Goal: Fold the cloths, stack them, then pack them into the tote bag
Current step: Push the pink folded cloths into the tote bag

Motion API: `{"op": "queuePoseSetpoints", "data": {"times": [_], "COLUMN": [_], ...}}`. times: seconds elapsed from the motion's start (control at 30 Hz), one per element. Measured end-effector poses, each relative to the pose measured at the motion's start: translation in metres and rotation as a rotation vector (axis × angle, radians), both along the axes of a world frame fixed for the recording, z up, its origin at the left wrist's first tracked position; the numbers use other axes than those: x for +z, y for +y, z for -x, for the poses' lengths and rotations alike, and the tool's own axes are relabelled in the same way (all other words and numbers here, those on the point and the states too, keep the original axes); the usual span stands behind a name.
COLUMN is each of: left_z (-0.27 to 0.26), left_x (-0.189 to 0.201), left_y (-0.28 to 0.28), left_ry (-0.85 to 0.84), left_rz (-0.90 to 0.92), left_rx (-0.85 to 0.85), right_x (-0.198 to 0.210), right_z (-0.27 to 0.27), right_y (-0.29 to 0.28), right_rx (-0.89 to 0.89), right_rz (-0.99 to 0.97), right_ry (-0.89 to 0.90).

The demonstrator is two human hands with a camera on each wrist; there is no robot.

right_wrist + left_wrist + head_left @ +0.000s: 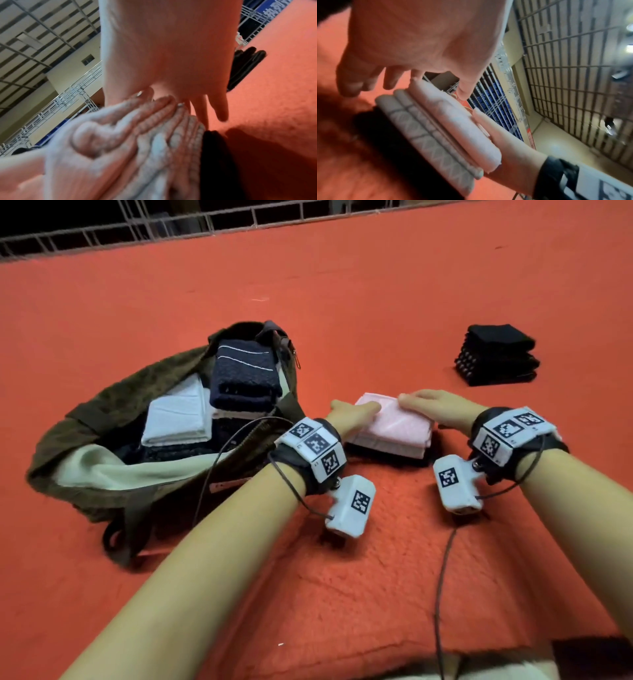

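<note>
A stack of folded pink and pale cloths [394, 428] lies on a dark folded cloth [387, 458] on the red surface, right of the open olive tote bag [113, 402]. My left hand [352, 414] is at the stack's left end. Its thumb [464, 92] rests on top and its fingers [351, 83] hang loosely beside the stack [445, 128]. My right hand [428, 405] lies over the far right edge, with its straight fingers [221, 108] reaching down behind the stack [120, 142]. Neither hand is clasped round the cloths.
Inside the bag lie folded navy cloths [243, 371] and a white folded cloth [178, 416]. A stack of black folded cloths [496, 356] stands at the far right. A metal railing [137, 231] runs along the far edge. Cables trail from both wrists.
</note>
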State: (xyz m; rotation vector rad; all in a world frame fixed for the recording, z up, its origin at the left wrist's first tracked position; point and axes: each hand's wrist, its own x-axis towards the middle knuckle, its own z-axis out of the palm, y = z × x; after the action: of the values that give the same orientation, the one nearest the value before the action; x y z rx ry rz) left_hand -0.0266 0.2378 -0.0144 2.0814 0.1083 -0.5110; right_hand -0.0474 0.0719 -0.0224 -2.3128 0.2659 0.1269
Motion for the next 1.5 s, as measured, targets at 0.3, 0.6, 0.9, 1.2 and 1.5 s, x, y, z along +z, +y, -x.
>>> {"op": "queuePoseSetpoints", "data": {"times": [0.3,0.6,0.9,1.2,1.5], "left_z": [-0.003,0.017,0.039,0.058,0.033], "left_x": [-0.018,-0.002,0.089,0.171,0.149], "left_y": [-0.005,0.005,0.033,0.137,0.271], "left_ry": [0.016,0.079,-0.399,-0.537,-0.567], "left_rz": [0.108,0.183,0.351,0.271,0.01], "left_rx": [0.121,0.088,-0.025,-0.106,0.079], "right_x": [-0.002,0.01,0.058,0.13,0.132], "right_z": [-0.011,0.017,0.052,0.059,0.04], "right_y": [-0.005,0.0,0.04,0.133,0.221], "right_rx": [0.087,0.22,0.318,0.36,0.305], "right_rz": [0.077,-0.136,-0.625,-0.748,-0.905], "right_ry": [0.165,0.31,-0.197,-0.338,-0.119]}}
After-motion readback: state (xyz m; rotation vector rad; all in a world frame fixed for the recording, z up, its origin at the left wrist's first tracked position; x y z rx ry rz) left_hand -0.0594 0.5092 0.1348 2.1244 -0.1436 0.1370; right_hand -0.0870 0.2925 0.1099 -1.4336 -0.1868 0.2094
